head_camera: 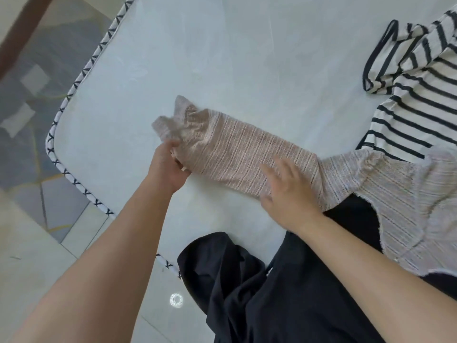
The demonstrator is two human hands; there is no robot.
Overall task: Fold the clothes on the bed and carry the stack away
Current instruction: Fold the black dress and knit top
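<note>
Grey patterned rug [37,100] on pale floor tiles [27,263] beside dark wooden post [23,28]

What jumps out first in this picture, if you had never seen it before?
Two bare arms reach over a pale mattress: the left hand pinches the end of a pink lace garment at centre while the right hand lies flat on it. A bold black-and-white striped top sprawls at upper right.
</note>
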